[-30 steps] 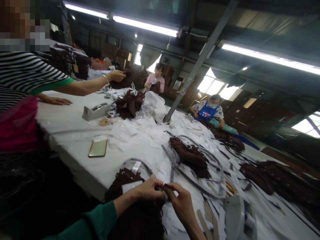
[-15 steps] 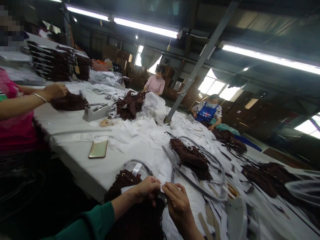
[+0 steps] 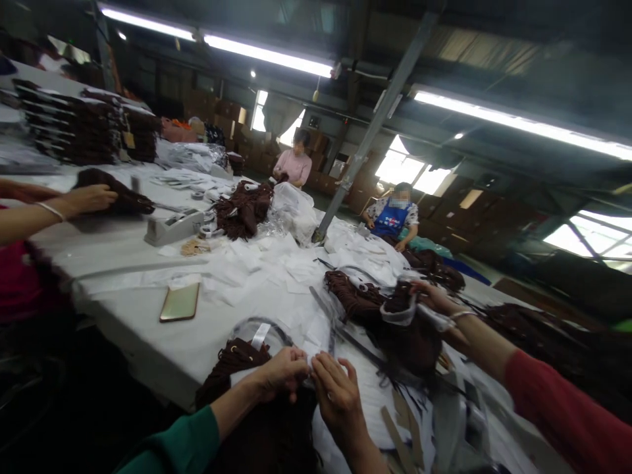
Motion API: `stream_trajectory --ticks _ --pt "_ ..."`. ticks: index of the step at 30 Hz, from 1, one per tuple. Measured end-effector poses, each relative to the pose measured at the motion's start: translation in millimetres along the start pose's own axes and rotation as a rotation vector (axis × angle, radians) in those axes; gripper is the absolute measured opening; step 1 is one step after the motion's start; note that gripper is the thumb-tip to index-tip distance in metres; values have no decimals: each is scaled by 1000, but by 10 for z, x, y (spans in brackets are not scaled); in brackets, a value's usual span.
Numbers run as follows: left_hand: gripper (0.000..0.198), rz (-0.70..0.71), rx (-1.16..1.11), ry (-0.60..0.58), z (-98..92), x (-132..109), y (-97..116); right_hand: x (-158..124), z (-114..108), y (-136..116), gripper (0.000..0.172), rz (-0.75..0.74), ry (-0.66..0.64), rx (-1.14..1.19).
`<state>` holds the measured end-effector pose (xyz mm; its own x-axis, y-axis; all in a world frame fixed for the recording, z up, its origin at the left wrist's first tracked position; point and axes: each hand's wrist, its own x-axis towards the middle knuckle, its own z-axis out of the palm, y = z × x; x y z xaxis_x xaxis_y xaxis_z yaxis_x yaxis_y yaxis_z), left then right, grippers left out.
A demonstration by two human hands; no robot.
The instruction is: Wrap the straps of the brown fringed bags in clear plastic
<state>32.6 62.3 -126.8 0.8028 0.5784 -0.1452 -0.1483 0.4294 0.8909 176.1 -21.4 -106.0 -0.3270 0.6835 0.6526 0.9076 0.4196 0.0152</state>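
Comparing with half a second ago, I see a co-worker's red-sleeved arm newly in from the right, holding a dark brown bundle beside the fringed bundle. From my distant seat, the left hand and right hand have their fingertips together, as before, above the near brown fringed bag; the view is too blurred for me to tell whether they clamp anything. Farther off, a crumpled clear plastic bag shows whitish inside, and cardboard boxes stand stacked at the far side. White paper, a phone and a tape dispenser lie on the pale table; tube lights cross the dark ceiling.
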Motion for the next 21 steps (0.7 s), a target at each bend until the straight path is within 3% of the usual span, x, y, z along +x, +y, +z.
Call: stream_trajectory --ticks 5,10,12,14,15,18,21 --pt "18 -12 50 66 -22 -41 -96 -232 -225 -9 35 257 -48 -83" --pt "20 -23 7 55 -114 -4 -220 -1029 -965 481 42 978 230 -244" --pt "23 -28 -13 47 -120 -3 -248 -1377 -1312 706 52 1140 263 -311" --pt "25 -31 -34 43 -120 -6 -264 -1651 -1594 900 59 1463 248 -371" --pt "25 -33 -41 42 -120 -8 -270 -1752 -1696 979 60 1545 230 -372" --pt "24 -21 -56 48 -128 -3 -292 -1917 -1834 1158 57 1651 155 -291" --pt "23 -26 -61 39 -144 17 -322 -1945 -1801 1279 52 1673 128 -196"
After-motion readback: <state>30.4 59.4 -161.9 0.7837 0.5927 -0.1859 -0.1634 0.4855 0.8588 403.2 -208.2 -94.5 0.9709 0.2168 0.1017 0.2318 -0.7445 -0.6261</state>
